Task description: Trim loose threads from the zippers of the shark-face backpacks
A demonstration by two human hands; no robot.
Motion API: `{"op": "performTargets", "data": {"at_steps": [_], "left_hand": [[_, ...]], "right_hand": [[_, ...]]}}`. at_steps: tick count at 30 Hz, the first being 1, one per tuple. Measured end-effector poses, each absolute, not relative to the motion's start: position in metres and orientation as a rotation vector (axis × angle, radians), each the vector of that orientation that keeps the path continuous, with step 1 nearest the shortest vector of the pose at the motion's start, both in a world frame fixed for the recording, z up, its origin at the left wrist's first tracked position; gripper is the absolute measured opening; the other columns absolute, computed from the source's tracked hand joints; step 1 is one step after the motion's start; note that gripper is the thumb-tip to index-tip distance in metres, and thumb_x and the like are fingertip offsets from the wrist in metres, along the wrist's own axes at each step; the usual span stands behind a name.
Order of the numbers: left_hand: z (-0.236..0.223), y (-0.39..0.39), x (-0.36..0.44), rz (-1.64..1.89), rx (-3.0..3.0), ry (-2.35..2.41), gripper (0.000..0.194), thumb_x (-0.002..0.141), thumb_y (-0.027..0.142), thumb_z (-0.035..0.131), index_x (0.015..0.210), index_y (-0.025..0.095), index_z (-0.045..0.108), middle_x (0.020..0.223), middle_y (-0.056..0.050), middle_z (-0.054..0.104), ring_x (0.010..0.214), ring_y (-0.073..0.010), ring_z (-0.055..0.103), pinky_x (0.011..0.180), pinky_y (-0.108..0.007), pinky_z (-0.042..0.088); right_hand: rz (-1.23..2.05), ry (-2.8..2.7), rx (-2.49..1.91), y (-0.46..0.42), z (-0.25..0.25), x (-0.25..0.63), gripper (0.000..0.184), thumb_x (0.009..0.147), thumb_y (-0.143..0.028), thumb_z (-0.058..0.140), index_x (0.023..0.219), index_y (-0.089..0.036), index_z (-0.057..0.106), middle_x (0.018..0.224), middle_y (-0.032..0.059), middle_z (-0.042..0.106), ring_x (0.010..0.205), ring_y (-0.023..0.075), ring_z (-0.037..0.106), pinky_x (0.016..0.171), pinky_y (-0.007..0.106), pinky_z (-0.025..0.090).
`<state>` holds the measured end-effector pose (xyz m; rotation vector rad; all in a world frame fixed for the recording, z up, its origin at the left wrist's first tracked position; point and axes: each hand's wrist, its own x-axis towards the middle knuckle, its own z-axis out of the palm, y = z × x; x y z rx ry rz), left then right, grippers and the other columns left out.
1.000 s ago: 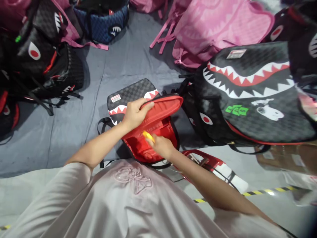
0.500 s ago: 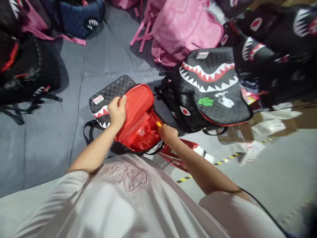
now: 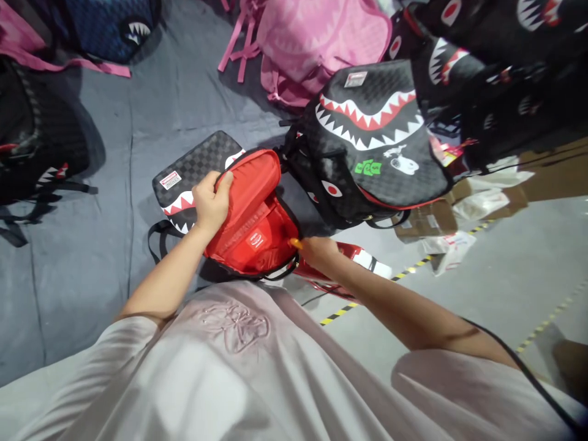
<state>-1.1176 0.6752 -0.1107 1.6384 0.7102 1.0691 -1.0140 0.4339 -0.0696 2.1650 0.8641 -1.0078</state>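
A small black checkered backpack with a shark-mouth print lies in front of me, its main compartment unzipped and its red lining showing. My left hand is closed on the edge of the folded-back front panel, thumb against the red side. My right hand is closed at the right rim of the opening. From its fingers pokes the tip of a small orange tool; the rest is hidden in the fist, so its kind cannot be made out.
A larger black shark backpack stands just right. Pink and blue backpacks lie farther back, black ones at left and right. Cardboard boxes and a red-and-white item are beyond the grey cloth's right edge.
My right hand has drawn slightly right and down from the backpack's opening with the orange tool. My left hand still grips the panel. The whole view has shifted a little.
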Motion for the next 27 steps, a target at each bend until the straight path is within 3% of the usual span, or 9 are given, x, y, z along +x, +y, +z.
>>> {"op": "performTargets", "data": {"at_steps": [4, 9, 14, 19, 27], "left_hand": [[-0.103, 0.668, -1.115, 1.015, 1.653, 0.656, 0.041, 0.091, 0.045, 0.058, 0.061, 0.02, 0.044, 0.056, 0.006, 0.037, 0.056, -0.0098, 0.035, 0.056, -0.026, 0.027], [-0.102, 0.659, -1.115, 1.0, 1.693, 0.665, 0.045, 0.091, 0.052, 0.057, 0.062, 0.02, 0.045, 0.057, 0.005, 0.039, 0.057, -0.0101, 0.036, 0.057, -0.025, 0.029], [-0.114, 0.668, -1.12, 1.104, 1.633, 0.831, 0.047, 0.091, 0.056, 0.054, 0.062, 0.021, 0.045, 0.06, 0.005, 0.039, 0.06, -0.0104, 0.036, 0.059, -0.024, 0.032], [-0.11, 0.666, -1.108, 1.129, 1.707, 0.712, 0.042, 0.091, 0.051, 0.056, 0.064, 0.02, 0.049, 0.06, 0.004, 0.041, 0.06, -0.0103, 0.037, 0.059, -0.024, 0.031], [-0.099, 0.66, -1.104, 1.111, 1.879, 0.613, 0.04, 0.089, 0.051, 0.059, 0.063, 0.02, 0.052, 0.056, 0.005, 0.039, 0.054, -0.01, 0.035, 0.057, -0.026, 0.029]], "right_hand": [[-0.831, 1.026, 2.229, 0.436, -0.095, -1.027, 0.033, 0.099, -0.024, 0.043, 0.125, -0.008, 0.057, 0.105, 0.0254, 0.07, 0.1, 0.0332, 0.071, 0.081, 0.04, 0.05], [-0.785, 1.34, 2.321, 0.465, -0.155, -1.041, 0.039, 0.093, -0.036, 0.06, 0.124, -0.013, 0.055, 0.118, 0.021, 0.068, 0.112, 0.0286, 0.064, 0.092, 0.033, 0.043], [-0.614, 1.093, 2.588, 0.461, -0.181, -1.012, 0.044, 0.104, -0.029, 0.025, 0.128, 0.001, 0.047, 0.109, 0.0285, 0.067, 0.093, 0.0275, 0.067, 0.075, 0.032, 0.042], [-0.62, 1.164, 2.671, 0.442, -0.188, -1.011, 0.038, 0.101, -0.039, 0.042, 0.122, -0.009, 0.053, 0.11, 0.0195, 0.07, 0.098, 0.0239, 0.066, 0.076, 0.027, 0.039], [-0.669, 1.255, 2.686, 0.436, -0.189, -1.019, 0.043, 0.103, -0.039, 0.037, 0.127, -0.008, 0.053, 0.107, 0.0187, 0.072, 0.096, 0.024, 0.069, 0.072, 0.027, 0.039]]}}
